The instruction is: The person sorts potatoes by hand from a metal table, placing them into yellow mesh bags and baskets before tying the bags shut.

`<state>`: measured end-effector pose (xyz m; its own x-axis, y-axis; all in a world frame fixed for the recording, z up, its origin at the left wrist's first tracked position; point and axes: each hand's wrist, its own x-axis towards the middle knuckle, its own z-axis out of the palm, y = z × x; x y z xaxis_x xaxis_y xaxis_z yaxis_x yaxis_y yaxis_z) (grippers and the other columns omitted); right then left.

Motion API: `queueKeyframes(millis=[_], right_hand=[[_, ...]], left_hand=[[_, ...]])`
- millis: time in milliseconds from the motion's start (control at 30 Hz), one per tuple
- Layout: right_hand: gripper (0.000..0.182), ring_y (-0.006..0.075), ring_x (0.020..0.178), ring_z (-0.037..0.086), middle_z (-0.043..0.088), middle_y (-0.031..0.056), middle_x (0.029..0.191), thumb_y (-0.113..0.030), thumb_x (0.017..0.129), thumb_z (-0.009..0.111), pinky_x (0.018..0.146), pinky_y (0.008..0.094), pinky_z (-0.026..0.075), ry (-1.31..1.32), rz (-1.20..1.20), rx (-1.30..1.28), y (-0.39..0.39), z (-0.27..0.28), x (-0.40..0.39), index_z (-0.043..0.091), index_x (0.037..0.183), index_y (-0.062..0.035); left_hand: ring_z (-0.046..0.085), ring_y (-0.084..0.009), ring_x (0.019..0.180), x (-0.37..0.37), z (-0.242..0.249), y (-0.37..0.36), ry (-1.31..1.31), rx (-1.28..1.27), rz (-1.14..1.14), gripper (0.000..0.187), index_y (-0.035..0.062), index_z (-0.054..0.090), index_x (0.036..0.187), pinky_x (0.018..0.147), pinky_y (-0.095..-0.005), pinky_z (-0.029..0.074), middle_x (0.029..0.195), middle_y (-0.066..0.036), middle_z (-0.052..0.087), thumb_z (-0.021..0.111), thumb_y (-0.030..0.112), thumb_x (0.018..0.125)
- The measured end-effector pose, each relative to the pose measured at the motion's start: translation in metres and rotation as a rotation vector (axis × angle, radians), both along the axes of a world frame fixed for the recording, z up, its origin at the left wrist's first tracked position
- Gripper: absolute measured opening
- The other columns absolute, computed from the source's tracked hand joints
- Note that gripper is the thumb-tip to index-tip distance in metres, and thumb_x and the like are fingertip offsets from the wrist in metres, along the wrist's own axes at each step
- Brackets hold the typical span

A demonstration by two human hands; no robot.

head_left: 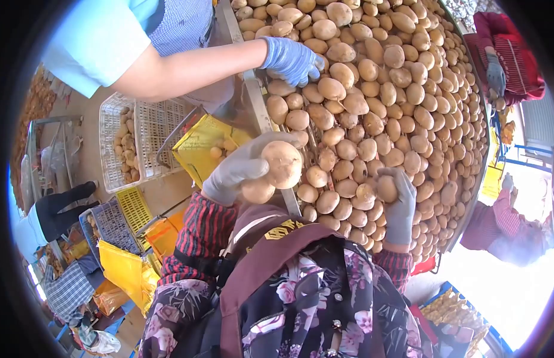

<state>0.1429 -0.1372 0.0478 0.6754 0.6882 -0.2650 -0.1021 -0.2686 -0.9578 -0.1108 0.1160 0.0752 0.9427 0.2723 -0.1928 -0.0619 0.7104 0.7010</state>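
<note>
My left hand (230, 174), in a grey glove, is closed around potatoes at the metal edge (260, 107) of the sorting table. A large potato (283, 164) faces up in that grip, with a second potato (257, 191) below it. Over the heap, my right hand (402, 209), also gloved in grey, curls its fingers around one potato (387, 189). Loose potatoes (372, 125) cover the table in front of both hands and spread far to the right.
A co-worker's blue-gloved hand (293, 61) reaches into the heap at upper left. White crates (147, 170) holding potatoes, a yellow basket (190, 143) and a yellow bag (119, 268) stand to my left. Another person's gloved hand (496, 74) is across the table.
</note>
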Motion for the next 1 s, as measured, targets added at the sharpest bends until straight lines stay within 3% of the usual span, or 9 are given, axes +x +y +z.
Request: queueKeyframes(millis=[167,333,500,567,600,700,767,933,1000], right_hand=[[0.045,0.0272,0.124,0.052,0.059,0.0170,0.126,-0.023,0.085,0.073,0.106,0.0413,0.041,-0.844,0.240,-0.085,0.074,0.033,-0.044,0.062,0.121,0.0013],[0.040,0.0219,0.123,0.053,0.060,0.0152,0.126,-0.021,0.092,0.064,0.104,0.0342,0.040,0.228,0.597,0.257,0.111,0.039,-0.093,0.061,0.126,0.0004],[0.033,0.0139,0.104,0.062,0.069,0.0074,0.107,-0.018,0.101,0.050,0.095,0.0262,0.045,0.082,0.271,0.147,0.120,-0.007,-0.050,0.063,0.122,0.0044],[0.034,0.0148,0.105,0.063,0.069,0.0095,0.114,-0.019,0.102,0.052,0.096,0.0282,0.047,0.225,0.253,0.156,0.097,-0.007,-0.040,0.063,0.122,0.0059],[0.036,0.0180,0.108,0.064,0.068,0.0116,0.117,-0.021,0.102,0.051,0.099,0.0316,0.047,0.244,0.242,0.160,0.081,-0.014,-0.036,0.062,0.123,0.0064],[0.037,0.0192,0.110,0.064,0.068,0.0129,0.117,-0.021,0.102,0.052,0.101,0.0329,0.047,0.274,0.229,0.120,0.043,-0.016,-0.032,0.062,0.123,0.0066],[0.035,0.0172,0.109,0.063,0.068,0.0121,0.115,-0.019,0.100,0.055,0.100,0.0309,0.046,0.275,0.221,0.075,0.031,-0.006,-0.037,0.062,0.123,0.0063],[0.050,0.0289,0.120,0.057,0.060,0.0166,0.131,-0.016,0.081,0.074,0.104,0.0384,0.043,-0.279,0.444,0.106,0.056,0.035,-0.063,0.061,0.127,-0.0007],[0.076,0.0384,0.130,0.045,0.049,0.0184,0.140,-0.031,0.068,0.084,0.110,0.0460,0.036,-0.670,0.611,0.223,0.084,0.055,-0.076,0.055,0.134,-0.0066]], left_hand=[[0.055,-0.0209,0.122,-0.005,0.001,-0.017,0.020,0.030,-0.003,0.083,-0.0039,0.040,0.144,0.106,-0.0336,0.042,0.135,-0.012,0.053,0.075,0.035,0.080],[0.059,-0.0211,0.109,0.003,0.010,-0.042,0.017,0.058,0.063,0.054,-0.0006,0.046,0.137,0.097,-0.0327,0.047,0.124,-0.010,0.056,0.054,0.036,0.098],[0.062,-0.0191,0.093,0.004,-0.019,-0.062,-0.227,-0.798,0.185,0.041,0.0036,0.051,0.126,0.086,-0.0342,0.052,0.104,-0.010,0.062,0.045,0.036,0.102],[0.063,-0.0197,0.093,-0.008,-0.047,-0.063,0.179,0.420,0.466,0.041,0.0033,0.052,0.122,0.085,-0.0355,0.053,0.101,-0.010,0.063,0.045,0.039,0.102],[0.063,-0.0197,0.093,-0.013,-0.058,-0.062,0.190,0.422,0.477,0.041,0.0033,0.052,0.122,0.085,-0.0355,0.053,0.101,-0.010,0.063,0.045,0.039,0.102],[0.064,-0.0225,0.097,-0.023,-0.077,-0.054,-0.277,-0.677,0.698,0.017,0.0018,0.054,0.114,0.087,-0.0356,0.054,0.107,-0.013,0.062,0.054,0.008,0.097],[0.064,-0.0226,0.099,-0.024,-0.073,-0.052,-0.287,-0.742,0.688,0.019,0.0009,0.052,0.113,0.087,-0.0350,0.055,0.103,-0.013,0.062,0.054,-0.002,0.095],[0.061,-0.0200,0.105,0.000,-0.034,-0.070,0.133,0.115,0.684,0.040,0.0010,0.047,0.123,0.089,-0.0324,0.055,0.114,-0.012,0.057,0.066,0.000,0.088],[0.060,-0.0193,0.108,0.017,-0.011,-0.082,-0.028,-0.088,0.647,0.046,0.0018,0.046,0.126,0.091,-0.0321,0.054,0.118,-0.011,0.057,0.067,-0.001,0.086]])
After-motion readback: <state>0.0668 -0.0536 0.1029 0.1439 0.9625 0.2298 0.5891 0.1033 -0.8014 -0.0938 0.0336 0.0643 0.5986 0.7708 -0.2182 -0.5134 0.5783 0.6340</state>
